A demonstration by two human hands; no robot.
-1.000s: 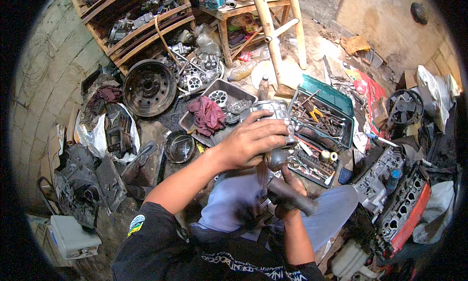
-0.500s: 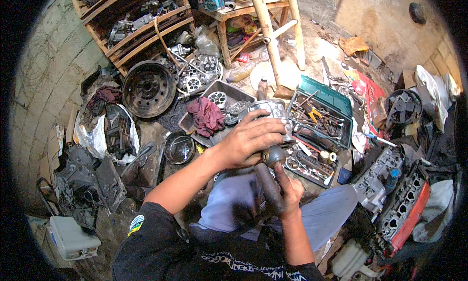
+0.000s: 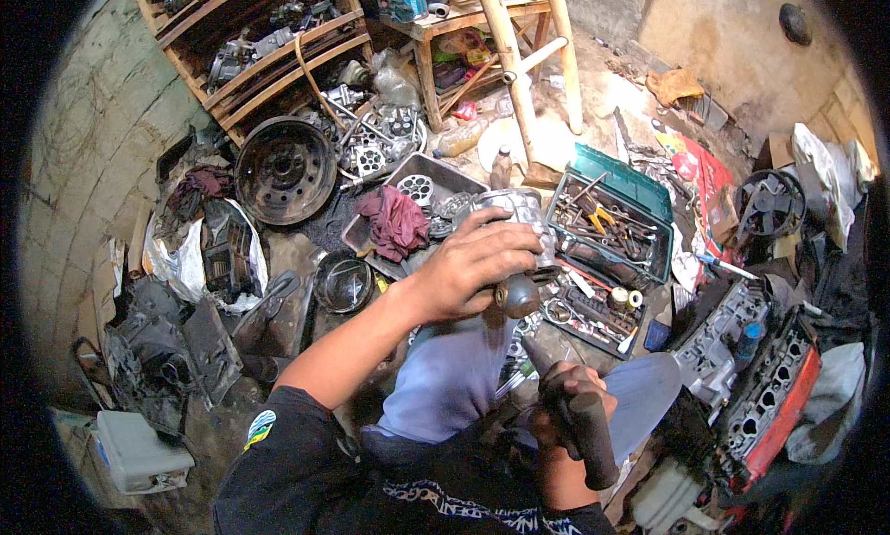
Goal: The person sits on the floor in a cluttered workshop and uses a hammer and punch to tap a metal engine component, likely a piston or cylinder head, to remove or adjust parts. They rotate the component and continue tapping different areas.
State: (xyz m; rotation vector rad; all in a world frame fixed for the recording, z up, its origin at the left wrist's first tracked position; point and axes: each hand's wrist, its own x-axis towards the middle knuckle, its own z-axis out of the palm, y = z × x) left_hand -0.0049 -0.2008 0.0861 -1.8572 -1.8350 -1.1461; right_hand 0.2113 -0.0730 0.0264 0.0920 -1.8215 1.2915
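My left hand point(image 3: 473, 271) is wrapped over the top of a silver, roughly cylindrical metal housing point(image 3: 527, 206) held above my lap. A dark rounded knob point(image 3: 517, 296) sticks out beneath that hand, on the near side of the housing. Lower down and to the right, over my thigh, my right hand point(image 3: 577, 387) is closed around a dark tool point(image 3: 593, 442) with a thick cylindrical body. A narrower dark end of it points up-left toward the knob, apart from it. Motion blur hides the tool's exact kind and most of the fingers.
Beyond the housing lie a green toolbox point(image 3: 663, 222) of hand tools and a grey tray point(image 3: 357, 235) with a maroon rag point(image 3: 394, 222). A wheel rim point(image 3: 286, 169) leans at the left. Engine parts point(image 3: 714, 340) crowd the right, near a bamboo stand point(image 3: 519, 99).
My right hand has drawn back toward me and down-right with the dark tool, away from the knob. The left hand and the housing have hardly moved.
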